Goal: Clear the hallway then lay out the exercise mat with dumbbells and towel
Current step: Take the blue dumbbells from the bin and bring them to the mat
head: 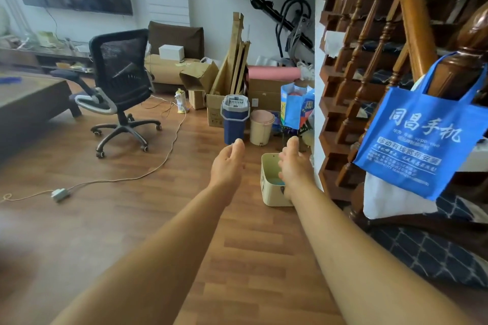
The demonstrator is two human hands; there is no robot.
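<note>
While both arms reached far forward, the left hand point(226, 163) and right hand point(293, 163) hung spread and empty above a cream box point(272, 192).

Both bare forearms reach forward and slightly toward each other, stretched out nearly straight from the lower edge of the view. The left hand point(227, 163) is held with its palm turned inward toward the other hand, thumb side uppermost, the fingers together and gently curled at the tips. The right hand point(293, 166) mirrors it, palm facing left, fingers close together and pointing away from the body, the wrist straight. The two hands sit level with each other, apart, with a clear gap between the palms. Neither hand seems to grip anything, though the far fingertips are partly hidden behind the knuckles.
</note>
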